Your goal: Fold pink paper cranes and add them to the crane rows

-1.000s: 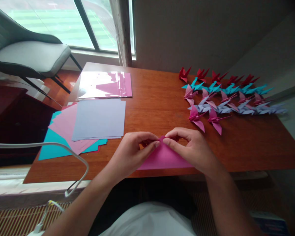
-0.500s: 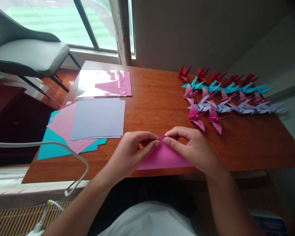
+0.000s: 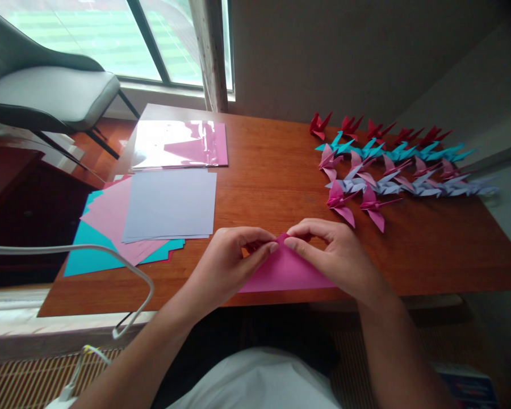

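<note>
A bright pink sheet of origami paper [image 3: 286, 272] lies near the table's front edge, its top coming to a point between my fingertips. My left hand [image 3: 234, 255] pinches the left side of that tip between thumb and forefinger. On the right side of the tip, my right hand [image 3: 332, 250] grips the paper the same way. Both palms and fingers hide the sheet's left and right corners. Just beyond my right hand stand two folded magenta paper cranes [image 3: 339, 204].
Rows of red, turquoise, pale pink and lavender paper cranes [image 3: 368, 149] fill the table's back right. At left lie lavender sheets [image 3: 172, 204] over pink and turquoise paper [image 3: 93, 250], with a plastic-wrapped paper pack [image 3: 219, 145] behind. A white cable [image 3: 147, 284] loops past the left edge.
Both hands keep their pinch on the pink paper and have barely shifted. Nothing else on the table has moved.
</note>
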Motion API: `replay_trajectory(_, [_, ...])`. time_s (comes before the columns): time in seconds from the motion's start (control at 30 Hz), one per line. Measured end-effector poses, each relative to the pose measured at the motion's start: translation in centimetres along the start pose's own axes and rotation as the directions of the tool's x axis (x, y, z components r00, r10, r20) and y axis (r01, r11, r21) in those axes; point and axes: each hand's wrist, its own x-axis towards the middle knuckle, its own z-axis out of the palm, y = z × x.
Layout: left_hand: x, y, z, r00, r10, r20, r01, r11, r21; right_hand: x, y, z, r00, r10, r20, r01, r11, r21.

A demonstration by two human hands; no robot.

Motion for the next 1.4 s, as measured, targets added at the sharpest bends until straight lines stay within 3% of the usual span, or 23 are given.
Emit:
replay_trajectory(1.03, [0.2,0.0,0.1,1.000,0.003,-0.016,-0.003,0.999,0.040,0.2,0.2,-0.2,1.000,0.000,0.009,0.000,1.000,-0.015])
replay_trajectory(1.4, [1.8,-1.3,-0.2,0.997,0.023,-0.075,-0.006,0.973,0.230,1.6,1.7,-0.5,0.999,-0.051,-0.019,0.048,0.990,-0.134])
